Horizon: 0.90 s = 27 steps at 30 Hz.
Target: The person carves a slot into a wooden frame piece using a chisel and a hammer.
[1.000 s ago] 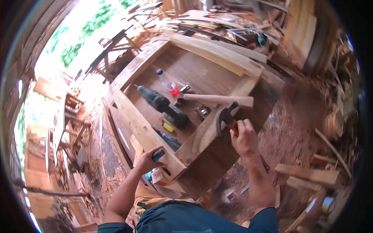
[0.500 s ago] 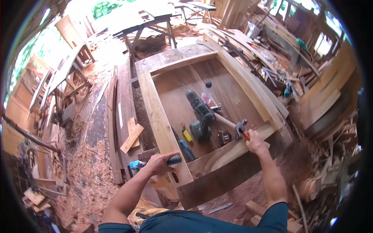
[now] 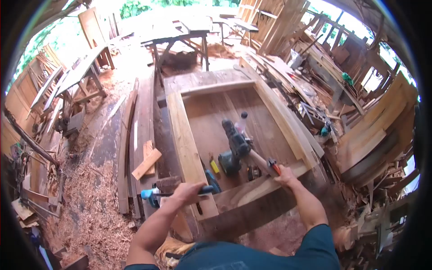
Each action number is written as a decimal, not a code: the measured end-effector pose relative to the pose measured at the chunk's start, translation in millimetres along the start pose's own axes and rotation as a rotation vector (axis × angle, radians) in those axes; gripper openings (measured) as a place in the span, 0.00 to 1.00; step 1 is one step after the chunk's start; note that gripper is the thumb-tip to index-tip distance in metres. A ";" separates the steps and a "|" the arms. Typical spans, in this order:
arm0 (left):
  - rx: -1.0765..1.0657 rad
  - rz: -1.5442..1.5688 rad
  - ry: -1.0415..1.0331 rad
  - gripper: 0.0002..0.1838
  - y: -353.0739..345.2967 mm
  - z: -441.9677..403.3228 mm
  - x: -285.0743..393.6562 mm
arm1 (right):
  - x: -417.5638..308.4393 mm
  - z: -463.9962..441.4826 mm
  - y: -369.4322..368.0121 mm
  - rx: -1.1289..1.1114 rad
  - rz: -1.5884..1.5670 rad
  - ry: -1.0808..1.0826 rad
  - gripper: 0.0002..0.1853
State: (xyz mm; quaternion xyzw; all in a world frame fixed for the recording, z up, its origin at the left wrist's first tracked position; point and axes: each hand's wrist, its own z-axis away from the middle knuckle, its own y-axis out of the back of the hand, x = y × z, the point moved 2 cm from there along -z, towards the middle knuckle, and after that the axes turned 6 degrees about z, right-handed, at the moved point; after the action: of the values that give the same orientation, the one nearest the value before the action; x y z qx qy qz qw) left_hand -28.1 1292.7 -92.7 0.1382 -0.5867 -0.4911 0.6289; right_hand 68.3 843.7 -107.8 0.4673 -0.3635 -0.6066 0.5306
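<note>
My left hand (image 3: pixel 188 192) is wrapped round the dark handle (image 3: pixel 206 189) of a tool above the near left corner of a pale wooden frame (image 3: pixel 191 144); a thin shaft shows left of my fist, and the tool's kind is unclear. My right hand (image 3: pixel 286 176) grips a hammer (image 3: pixel 273 166) by its red handle over the near rail. Beside it a wooden handle (image 3: pixel 261 160) lies inside the frame. A dark green drill (image 3: pixel 237 141), a clear bottle (image 3: pixel 241 123), a yellow object (image 3: pixel 215 167), a blue-handled tool (image 3: pixel 212 182) and a tape measure (image 3: pixel 254 172) also lie there.
A teal power tool (image 3: pixel 148 196) sits left of the frame near short wood offcuts (image 3: pixel 147 163). Long planks (image 3: pixel 143 121) run along the left side. Shavings (image 3: pixel 103 198) cover the floor. Benches (image 3: pixel 180 38) stand behind, and stacked boards (image 3: pixel 378 126) are at right.
The view has tilted up slightly. My right hand and the hammer have shifted left along the near rail, and the hammer head is turned differently. My left hand keeps its hold on the dark handle.
</note>
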 end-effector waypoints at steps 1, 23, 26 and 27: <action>0.005 -0.082 -0.048 0.24 13.1 -4.0 14.3 | 7.2 -3.0 -5.9 0.041 -0.009 0.015 0.31; 0.373 -0.535 -0.178 0.13 55.4 -237.3 -85.6 | -52.6 -292.7 33.4 0.248 -0.107 -0.104 0.27; 0.472 -0.200 -0.012 0.07 75.6 -188.0 -62.1 | -55.9 -341.8 6.0 0.252 -0.016 -0.055 0.22; 0.612 -0.014 0.008 0.05 83.9 -159.9 -52.6 | -64.1 -350.4 3.7 0.278 -0.013 -0.059 0.20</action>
State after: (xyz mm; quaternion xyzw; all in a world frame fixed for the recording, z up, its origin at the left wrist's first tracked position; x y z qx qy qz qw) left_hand 158.8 1309.5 -105.1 0.3272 -0.7040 -0.2955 0.5568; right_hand 403.1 925.4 -197.5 0.5207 -0.4563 -0.5672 0.4461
